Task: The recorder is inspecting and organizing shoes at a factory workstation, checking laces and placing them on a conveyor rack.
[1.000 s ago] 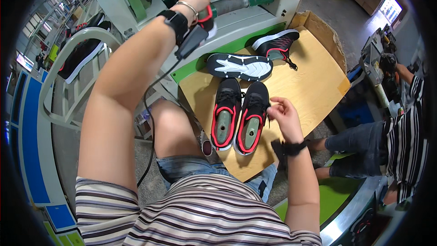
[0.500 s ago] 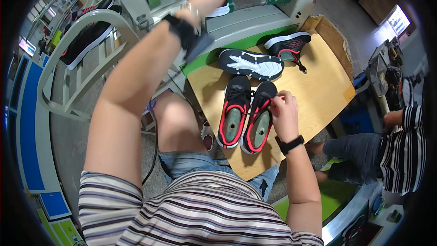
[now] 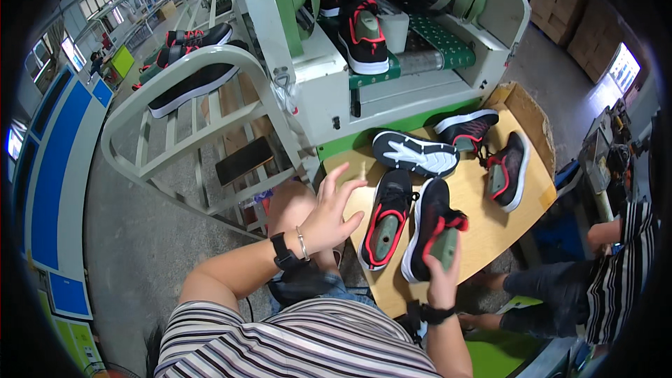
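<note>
My right hand (image 3: 442, 278) grips the heel of a black sneaker with red lining (image 3: 428, 220), tilted on its side, with a green shoe last inside. Left of it, a matching sneaker (image 3: 387, 218) stands upright, last in it and toe pointing away. My left hand (image 3: 329, 218) hovers just left of that one, fingers spread and holding nothing. Behind the pair lies a sneaker with its white-and-black sole up (image 3: 416, 155). Another sneaker (image 3: 467, 127) rests at the back, and one more (image 3: 511, 171) lies on its side at the right.
The shoes lie on a wooden tabletop (image 3: 476, 238) beside a machine with a green conveyor belt (image 3: 444, 45); a sneaker (image 3: 365, 38) stands at the belt's end. At left is a metal rack (image 3: 164, 161) bearing sneakers (image 3: 196, 73). A co-worker (image 3: 623, 259) is at the right.
My left hand has come back from the conveyor to near the table. My right hand has gone from one sneaker's laces to a heel. Another sneaker now lies at the table's right; the view has shifted.
</note>
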Tool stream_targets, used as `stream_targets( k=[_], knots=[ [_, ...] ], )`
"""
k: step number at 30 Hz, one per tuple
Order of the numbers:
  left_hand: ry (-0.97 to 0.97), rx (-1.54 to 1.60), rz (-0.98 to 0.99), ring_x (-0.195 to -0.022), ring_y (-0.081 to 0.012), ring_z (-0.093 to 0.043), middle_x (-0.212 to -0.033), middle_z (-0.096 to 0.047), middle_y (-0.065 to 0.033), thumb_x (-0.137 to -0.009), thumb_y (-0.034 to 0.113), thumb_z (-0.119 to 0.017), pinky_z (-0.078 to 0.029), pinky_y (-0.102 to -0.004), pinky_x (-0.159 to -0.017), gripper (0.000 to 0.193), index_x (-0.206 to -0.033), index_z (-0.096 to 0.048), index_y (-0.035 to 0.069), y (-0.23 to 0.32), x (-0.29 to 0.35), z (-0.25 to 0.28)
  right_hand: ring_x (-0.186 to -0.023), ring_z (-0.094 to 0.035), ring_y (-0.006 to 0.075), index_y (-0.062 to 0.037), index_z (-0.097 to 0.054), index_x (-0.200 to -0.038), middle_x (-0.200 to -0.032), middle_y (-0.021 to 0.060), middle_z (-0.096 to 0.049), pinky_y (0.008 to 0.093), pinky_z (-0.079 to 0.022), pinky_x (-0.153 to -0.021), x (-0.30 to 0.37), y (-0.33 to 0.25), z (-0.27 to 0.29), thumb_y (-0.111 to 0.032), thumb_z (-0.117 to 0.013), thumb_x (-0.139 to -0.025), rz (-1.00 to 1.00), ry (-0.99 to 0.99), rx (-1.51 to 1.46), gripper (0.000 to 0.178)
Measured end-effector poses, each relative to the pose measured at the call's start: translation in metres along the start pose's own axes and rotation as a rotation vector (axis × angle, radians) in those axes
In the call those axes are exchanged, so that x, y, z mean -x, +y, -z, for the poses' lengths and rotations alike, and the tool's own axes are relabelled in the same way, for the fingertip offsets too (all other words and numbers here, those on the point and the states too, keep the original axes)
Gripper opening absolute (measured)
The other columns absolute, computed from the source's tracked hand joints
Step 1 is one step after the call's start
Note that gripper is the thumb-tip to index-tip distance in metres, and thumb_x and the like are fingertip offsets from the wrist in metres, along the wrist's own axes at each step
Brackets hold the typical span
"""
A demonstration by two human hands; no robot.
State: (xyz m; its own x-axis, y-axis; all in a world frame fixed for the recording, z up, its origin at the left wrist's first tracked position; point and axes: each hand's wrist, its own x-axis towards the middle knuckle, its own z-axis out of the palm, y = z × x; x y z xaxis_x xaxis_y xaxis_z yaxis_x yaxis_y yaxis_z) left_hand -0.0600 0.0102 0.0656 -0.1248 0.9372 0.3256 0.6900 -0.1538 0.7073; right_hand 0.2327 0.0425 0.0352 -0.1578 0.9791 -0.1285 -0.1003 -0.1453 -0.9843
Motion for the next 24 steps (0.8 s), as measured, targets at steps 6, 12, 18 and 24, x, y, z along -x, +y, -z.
stream_targets(
  k=[6,12,18,24],
  knots=[
    [-0.014,0.069,0.12,-0.144,-0.047,-0.028,-0.153,-0.027,-0.0242,-0.086,0.019,-0.073,-0.027,-0.053,-0.119,0.056,-0.137,-0.051,0.014,-0.027,0.001,-0.02,-0.134,-0.051,0.0274,0.0015,-0.03,-0.157,-0.147,0.0168,-0.051,0.0367,-0.038,-0.115,0.011,-0.092,0.02,-0.004,-0.06,-0.079,0.167,0.012,-0.268,0.084],
    [-0.094,0.072,0.083,-0.143,-0.0481,-0.028,-0.153,-0.026,-0.0247,-0.087,0.022,-0.075,-0.029,-0.0523,-0.118,0.059,-0.14,-0.049,0.014,-0.022,0.008,-0.034,-0.116,-0.059,0.0159,-0.0013,-0.041,-0.153,-0.131,0.0083,-0.06,0.0289,-0.047,-0.1,-0.185,-0.212,-0.039,-0.003,-0.066,-0.082,0.474,-0.244,0.074,0.075],
    [-0.296,0.171,0.167,-0.142,-0.0483,-0.034,-0.153,-0.031,-0.0272,-0.092,0.034,-0.072,-0.032,-0.0519,-0.117,0.067,-0.146,-0.042,0.01,-0.026,0.011,-0.042,-0.137,-0.05,0.0388,-0.0185,-0.041,-0.156,-0.152,0.0257,-0.045,0.0413,-0.042,-0.112,-0.461,-0.21,-0.102,-0.009,-0.071,-0.084,0.772,-0.092,0.939,0.078],
    [-0.4,0.357,0.224,-0.144,-0.0448,-0.034,-0.156,-0.029,-0.0269,-0.095,0.037,-0.071,-0.029,-0.0474,-0.121,0.084,-0.155,-0.025,0.001,-0.029,0.015,-0.052,-0.146,-0.038,0.043,-0.0204,-0.044,-0.154,-0.162,0.031,-0.024,0.0433,-0.036,-0.118,-0.4,-0.19,-0.11,-0.013,-0.068,-0.089,0.554,-0.307,0.812,0.069]
  ],
)
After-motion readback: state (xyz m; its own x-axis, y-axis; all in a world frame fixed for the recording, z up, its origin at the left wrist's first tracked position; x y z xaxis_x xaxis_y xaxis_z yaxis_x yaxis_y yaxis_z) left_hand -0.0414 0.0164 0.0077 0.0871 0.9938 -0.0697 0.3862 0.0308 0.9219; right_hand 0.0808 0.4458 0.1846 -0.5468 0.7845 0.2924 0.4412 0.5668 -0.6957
